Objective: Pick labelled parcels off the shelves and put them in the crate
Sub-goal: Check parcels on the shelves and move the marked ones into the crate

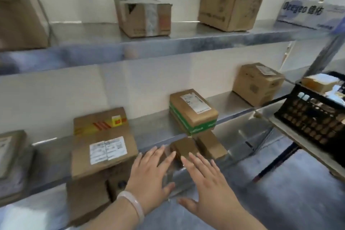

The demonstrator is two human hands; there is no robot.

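Observation:
Both my hands are stretched forward with straight fingers and hold nothing. My left hand [151,175], with a pale bangle on the wrist, and my right hand [203,183] hover in front of the middle shelf's edge [186,173]. Just beyond the fingertips, two small brown boxes [186,148] show on a lower level. On the middle shelf, a labelled cardboard parcel [104,147] lies left of my hands. A labelled parcel with green tape [194,112] lies behind them. The black plastic crate [313,117] stands at the right with parcels inside.
More cardboard boxes stand on the top shelf [168,43]: one at the left [20,18], one in the middle [143,17], one to the right [233,3]. Another labelled box [259,82] sits far right on the middle shelf. A grey floor [280,201] shows at lower right.

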